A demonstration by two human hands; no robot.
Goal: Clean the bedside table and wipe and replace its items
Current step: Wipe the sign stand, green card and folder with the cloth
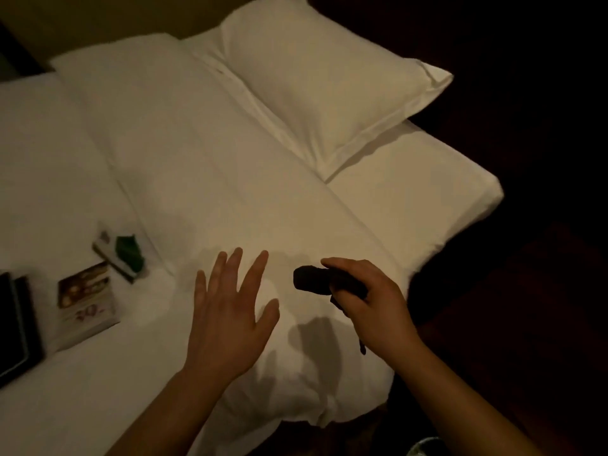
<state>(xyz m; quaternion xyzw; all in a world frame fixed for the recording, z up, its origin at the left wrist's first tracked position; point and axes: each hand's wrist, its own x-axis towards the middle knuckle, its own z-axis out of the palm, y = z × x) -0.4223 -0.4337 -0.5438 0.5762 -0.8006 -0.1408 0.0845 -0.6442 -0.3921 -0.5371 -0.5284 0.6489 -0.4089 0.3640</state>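
Left hand (230, 311) open, fingers spread, over the white bed (230, 159), holding nothing. Right hand (368, 297) near it, fingers curled round a dark bundle (312, 281) w/ one end sticking out toward the left hand, not touching it. Booklet (86, 297), white box (113, 255) & dark tray (16, 324) lie on bed, further left.

A white bed (414, 195) fills most of the view under dim, warm light. A smooth white duvet (223, 185) covers it. A white pillow (322, 90) lies near its corner. A dark floor (543, 291) lies beside the bed.
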